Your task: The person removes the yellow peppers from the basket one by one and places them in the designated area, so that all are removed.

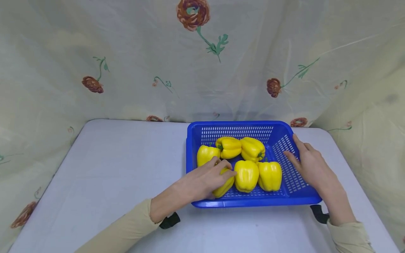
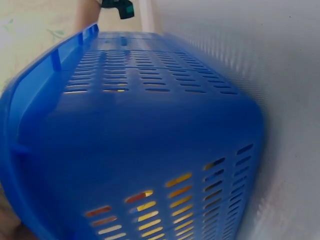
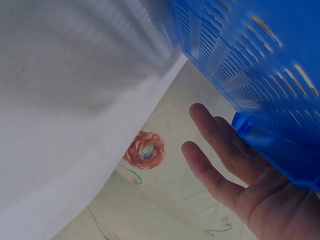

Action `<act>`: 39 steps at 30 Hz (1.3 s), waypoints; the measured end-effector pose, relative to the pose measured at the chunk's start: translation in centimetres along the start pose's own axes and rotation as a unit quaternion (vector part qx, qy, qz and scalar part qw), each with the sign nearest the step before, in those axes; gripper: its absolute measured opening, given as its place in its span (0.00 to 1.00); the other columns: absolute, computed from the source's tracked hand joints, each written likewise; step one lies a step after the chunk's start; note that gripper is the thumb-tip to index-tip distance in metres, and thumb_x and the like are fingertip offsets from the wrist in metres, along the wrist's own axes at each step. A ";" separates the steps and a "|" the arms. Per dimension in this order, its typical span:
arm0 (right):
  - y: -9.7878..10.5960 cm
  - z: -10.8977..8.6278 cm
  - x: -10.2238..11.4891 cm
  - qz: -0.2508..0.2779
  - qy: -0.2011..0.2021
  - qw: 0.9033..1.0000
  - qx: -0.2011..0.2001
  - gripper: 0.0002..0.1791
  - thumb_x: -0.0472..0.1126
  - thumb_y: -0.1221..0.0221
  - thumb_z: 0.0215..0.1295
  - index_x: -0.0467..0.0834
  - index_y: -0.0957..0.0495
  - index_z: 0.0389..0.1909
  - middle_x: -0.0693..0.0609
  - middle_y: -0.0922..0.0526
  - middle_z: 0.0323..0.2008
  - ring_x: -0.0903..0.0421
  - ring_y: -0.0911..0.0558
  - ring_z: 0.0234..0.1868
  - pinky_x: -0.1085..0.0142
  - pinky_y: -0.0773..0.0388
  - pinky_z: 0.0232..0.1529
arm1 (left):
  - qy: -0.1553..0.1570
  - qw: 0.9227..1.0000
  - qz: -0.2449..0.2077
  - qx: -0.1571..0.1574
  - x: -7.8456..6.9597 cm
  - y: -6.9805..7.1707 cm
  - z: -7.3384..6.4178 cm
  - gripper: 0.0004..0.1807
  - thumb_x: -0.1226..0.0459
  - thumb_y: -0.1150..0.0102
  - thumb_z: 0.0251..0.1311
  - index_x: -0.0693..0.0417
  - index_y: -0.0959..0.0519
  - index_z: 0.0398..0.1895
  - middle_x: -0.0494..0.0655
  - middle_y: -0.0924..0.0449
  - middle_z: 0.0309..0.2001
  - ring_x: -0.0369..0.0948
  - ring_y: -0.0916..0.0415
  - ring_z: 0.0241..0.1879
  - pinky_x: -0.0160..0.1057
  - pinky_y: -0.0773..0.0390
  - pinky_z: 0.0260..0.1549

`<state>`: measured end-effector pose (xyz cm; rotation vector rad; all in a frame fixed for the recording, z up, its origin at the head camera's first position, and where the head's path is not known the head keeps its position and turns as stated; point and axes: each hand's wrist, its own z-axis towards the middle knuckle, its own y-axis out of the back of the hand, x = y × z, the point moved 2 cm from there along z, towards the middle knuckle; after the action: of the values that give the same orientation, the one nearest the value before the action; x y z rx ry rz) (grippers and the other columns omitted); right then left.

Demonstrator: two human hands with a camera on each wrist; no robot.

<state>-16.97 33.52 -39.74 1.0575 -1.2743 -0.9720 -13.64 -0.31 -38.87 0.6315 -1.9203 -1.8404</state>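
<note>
Inside the blue plastic basket point(image 1: 253, 203) lie several yellow bell peppers. My left hand point(image 1: 207, 179) reaches over the basket's near left rim, its curled fingers gripping the front-left bell pepper point(image 1: 225, 188). Just right of that hand stands another bell pepper point(image 1: 246, 176). At the basket's right side, my right hand point(image 1: 313, 168) holds the rim, thumb inside and fingers outside. In the right wrist view, some fingers point(image 3: 212, 172) extend under the rim, apart from the perforated wall. The left wrist view shows mostly the basket's outer wall point(image 2: 140, 125); the left hand's grip is hidden there.
The basket stands on a white-covered table point(image 1: 126, 161), toward its back right. Behind it hangs a pale curtain point(image 1: 133, 52) printed with flowers. Dark straps point(image 1: 171, 220) sit at both wrists.
</note>
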 end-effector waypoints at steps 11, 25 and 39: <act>-0.1 0.0 0.1 -0.001 0.001 1.000 -0.011 0.45 0.53 0.45 0.84 0.31 0.53 0.85 0.15 0.32 0.67 0.17 0.24 0.61 0.26 0.22 0.54 | 0.018 0.999 -0.028 -0.013 0.6 0.7 -0.6 0.47 0.52 0.20 0.60 0.47 0.32 0.81 0.46 0.32 0.75 0.48 0.28 0.70 0.39 0.16 0.67; -0.1 0.0 0.1 0.004 0.001 1.000 -0.012 0.45 0.53 0.46 0.84 0.31 0.52 0.85 0.15 0.32 0.67 0.16 0.24 0.61 0.26 0.22 0.54 | 0.042 0.990 -0.109 -0.080 2.5 4.7 -3.1 0.49 0.58 0.19 0.60 0.45 0.37 0.83 0.50 0.34 0.79 0.51 0.37 0.77 0.46 0.21 0.74; -0.3 0.0 -0.1 0.009 -0.001 1.000 -0.009 0.45 0.54 0.46 0.84 0.33 0.53 0.86 0.15 0.33 0.68 0.16 0.24 0.61 0.26 0.22 0.53 | 0.098 0.964 -0.117 -0.217 6.4 6.3 -6.8 0.52 0.62 0.15 0.53 0.48 0.33 0.81 0.53 0.32 0.76 0.52 0.33 0.75 0.47 0.15 0.67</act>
<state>-16.96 33.56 -40.08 1.0295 -1.2724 -0.9691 -15.22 -9.37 -32.39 0.8755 -1.3013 -2.1579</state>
